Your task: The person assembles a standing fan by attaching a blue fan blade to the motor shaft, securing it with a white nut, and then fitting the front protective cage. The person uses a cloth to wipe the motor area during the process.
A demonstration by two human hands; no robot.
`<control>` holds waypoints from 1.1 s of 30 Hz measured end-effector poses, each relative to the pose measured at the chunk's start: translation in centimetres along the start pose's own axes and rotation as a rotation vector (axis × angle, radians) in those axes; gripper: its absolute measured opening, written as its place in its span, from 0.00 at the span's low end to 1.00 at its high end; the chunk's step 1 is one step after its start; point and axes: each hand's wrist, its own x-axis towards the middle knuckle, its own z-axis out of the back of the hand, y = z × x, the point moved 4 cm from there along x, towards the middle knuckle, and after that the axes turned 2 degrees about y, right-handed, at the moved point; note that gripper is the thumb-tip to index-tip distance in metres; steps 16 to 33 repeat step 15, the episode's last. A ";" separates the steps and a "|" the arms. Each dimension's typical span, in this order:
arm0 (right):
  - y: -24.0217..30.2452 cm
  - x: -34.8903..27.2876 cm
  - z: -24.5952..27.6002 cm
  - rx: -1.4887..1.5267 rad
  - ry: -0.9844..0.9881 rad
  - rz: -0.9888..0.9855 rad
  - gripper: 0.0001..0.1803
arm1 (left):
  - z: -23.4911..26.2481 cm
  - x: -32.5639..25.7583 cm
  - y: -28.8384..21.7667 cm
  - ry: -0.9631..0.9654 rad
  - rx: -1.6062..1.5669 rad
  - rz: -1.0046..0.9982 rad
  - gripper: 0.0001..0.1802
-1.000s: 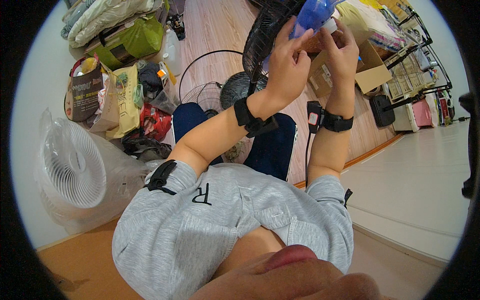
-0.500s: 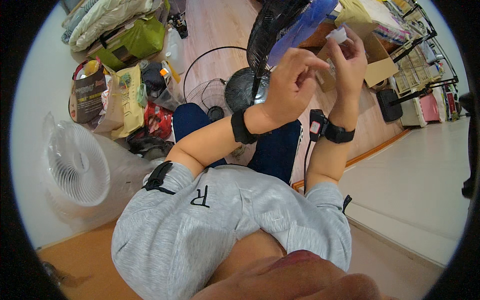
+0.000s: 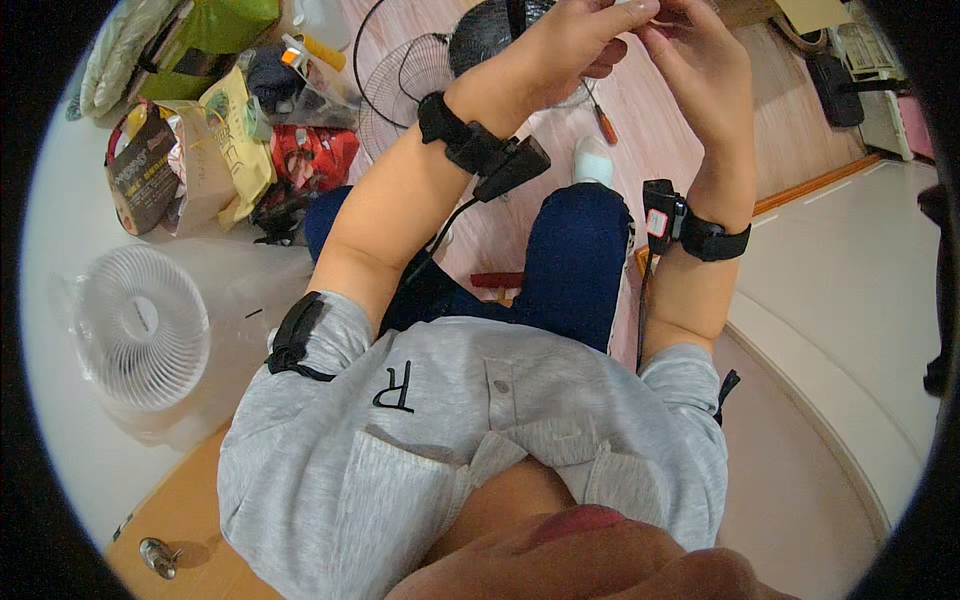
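Observation:
At the top edge my left hand [image 3: 575, 45] and my right hand [image 3: 700, 70] meet, fingertips close together. The left hand's fingers are bent and pressed together. My right hand pinches near the left thumb. A sliver of a small white piece [image 3: 624, 2] shows between them; most of it is cut off by the frame edge. Below the hands, on the floor, lie a round wire fan grille [image 3: 405, 80] and a dark, shiny round part [image 3: 485, 45]. A screwdriver [image 3: 605, 125] with an orange-red handle lies between my forearms.
Paper bags [image 3: 205, 175], a red bag [image 3: 310, 155] and a green bag [image 3: 215, 45] crowd the left. A plastic-wrapped white fan grille [image 3: 140, 325] stands by the left wall. My knee [image 3: 580, 245] is below the hands. A black base [image 3: 833, 90] is at right.
Both hands have moved up to the top edge and come together. The small white piece in my right hand is now mostly out of view. The screwdriver has come into sight.

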 end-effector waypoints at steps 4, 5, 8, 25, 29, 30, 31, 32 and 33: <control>-4.4 -3.0 0.1 0.241 0.068 -0.165 0.22 | 0.9 -0.2 3.7 0.015 -0.079 0.118 0.21; -5.9 -3.8 -0.1 0.312 0.053 -0.157 0.22 | 1.3 0.0 5.2 0.001 -0.104 0.152 0.21; -11.9 -6.4 -0.6 0.399 0.042 -0.244 0.21 | 3.8 0.5 10.1 -0.027 -0.137 0.303 0.14; -26.4 -9.5 -3.3 0.337 0.073 -0.592 0.22 | 9.1 2.6 17.7 -0.129 -0.362 0.531 0.18; -26.4 -9.5 -3.3 0.337 0.073 -0.592 0.22 | 9.1 2.6 17.7 -0.129 -0.362 0.531 0.18; -26.4 -9.5 -3.3 0.337 0.073 -0.592 0.22 | 9.1 2.6 17.7 -0.129 -0.362 0.531 0.18; -26.4 -9.5 -3.3 0.337 0.073 -0.592 0.22 | 9.1 2.6 17.7 -0.129 -0.362 0.531 0.18; -26.4 -9.5 -3.3 0.337 0.073 -0.592 0.22 | 9.1 2.6 17.7 -0.129 -0.362 0.531 0.18; -26.4 -9.5 -3.3 0.337 0.073 -0.592 0.22 | 9.1 2.6 17.7 -0.129 -0.362 0.531 0.18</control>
